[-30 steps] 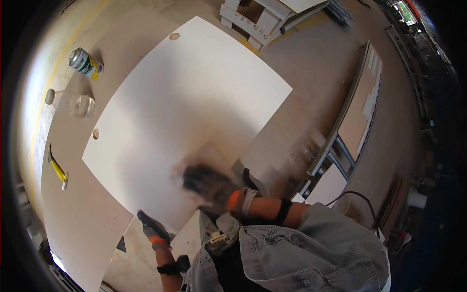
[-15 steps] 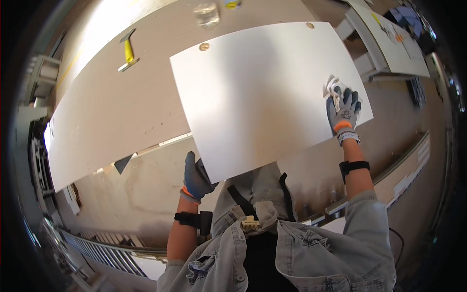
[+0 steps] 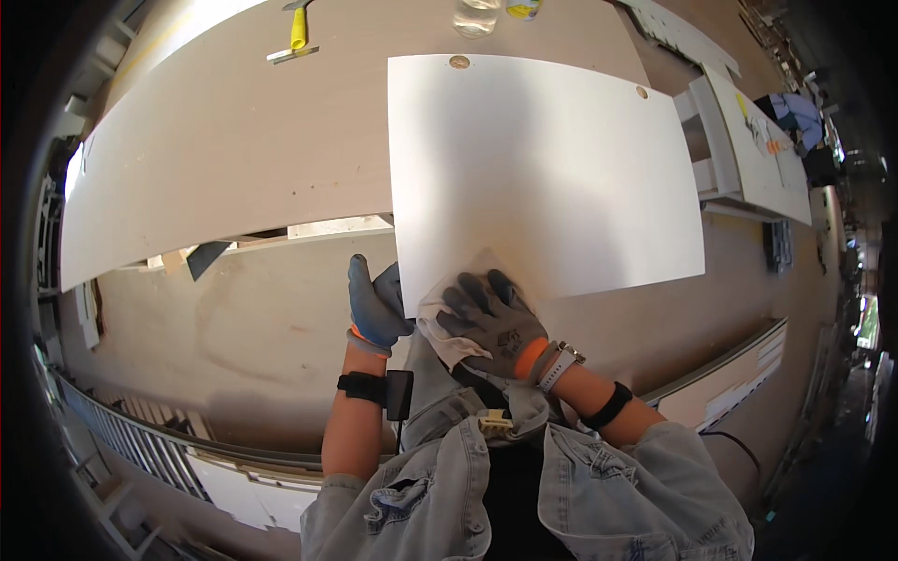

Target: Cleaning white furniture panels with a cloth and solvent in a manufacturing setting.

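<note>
A white rectangular panel [image 3: 599, 178] with two round holes near its far edge lies partly on the long table and juts out toward me. My left hand [image 3: 376, 304], in a grey and dark blue work glove, grips the panel's near left corner; its thumb points up and the other fingers are partly hidden at the edge. Under my gloved right hand [image 3: 491, 323] is a crumpled whitish cloth [image 3: 438, 327], pressed onto the panel's near edge close to that same corner. The right fingers bend over the cloth.
On the beige table [image 3: 234, 159] lie a yellow-handled scraper [image 3: 298, 30], a glass jar of clear liquid [image 3: 476, 17] and a yellow and blue can [image 3: 523, 8]. A white workbench [image 3: 762, 154] with tools stands at right. Behind me on the left is a slatted rack [image 3: 140, 432].
My right hand has moved with the cloth from the panel's right side to its near left corner. The left hand stays at that corner. The view has shifted.
</note>
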{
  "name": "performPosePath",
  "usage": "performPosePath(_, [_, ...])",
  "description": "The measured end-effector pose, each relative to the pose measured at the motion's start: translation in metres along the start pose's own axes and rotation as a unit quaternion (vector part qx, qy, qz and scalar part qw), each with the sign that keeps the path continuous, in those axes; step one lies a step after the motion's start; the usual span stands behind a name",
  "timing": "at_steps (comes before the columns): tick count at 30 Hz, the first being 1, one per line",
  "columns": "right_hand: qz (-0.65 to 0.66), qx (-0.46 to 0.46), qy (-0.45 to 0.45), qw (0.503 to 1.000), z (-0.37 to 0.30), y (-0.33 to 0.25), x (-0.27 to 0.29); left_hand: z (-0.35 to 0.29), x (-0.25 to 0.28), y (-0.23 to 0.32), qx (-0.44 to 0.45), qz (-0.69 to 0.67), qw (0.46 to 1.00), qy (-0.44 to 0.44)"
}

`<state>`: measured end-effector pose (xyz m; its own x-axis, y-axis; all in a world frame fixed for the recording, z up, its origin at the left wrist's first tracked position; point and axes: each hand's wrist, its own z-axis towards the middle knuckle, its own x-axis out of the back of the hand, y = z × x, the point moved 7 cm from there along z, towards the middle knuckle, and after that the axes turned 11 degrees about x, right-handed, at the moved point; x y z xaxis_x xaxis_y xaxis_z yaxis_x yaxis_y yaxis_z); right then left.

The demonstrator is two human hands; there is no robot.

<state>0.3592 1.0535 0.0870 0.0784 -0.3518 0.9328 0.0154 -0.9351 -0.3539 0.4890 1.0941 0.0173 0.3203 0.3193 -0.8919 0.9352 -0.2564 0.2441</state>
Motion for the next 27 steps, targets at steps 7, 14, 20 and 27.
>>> performPosePath(7, [-0.106, 0.091, 0.012, 0.99, 0.104, 0.054, 0.026, 0.003, -0.013, -0.01, -0.054, -0.026, 0.997, -0.04])
performPosePath(14, [-0.238, -0.068, -0.028, 0.969, 0.203, 0.195, 0.073, -0.007, 0.008, -0.021, -0.116, 0.138, 0.95, 0.256])
performPosePath(20, [-0.204, -0.142, 0.001, 0.969, 0.234, 0.234, 0.084, -0.009, 0.008, -0.022, -0.098, 0.178, 0.905, 0.374])
performPosePath(27, [-0.088, -0.181, 0.022, 0.979, 0.201, 0.268, 0.117, -0.014, 0.018, -0.016, -0.175, 0.244, 0.809, 0.505])
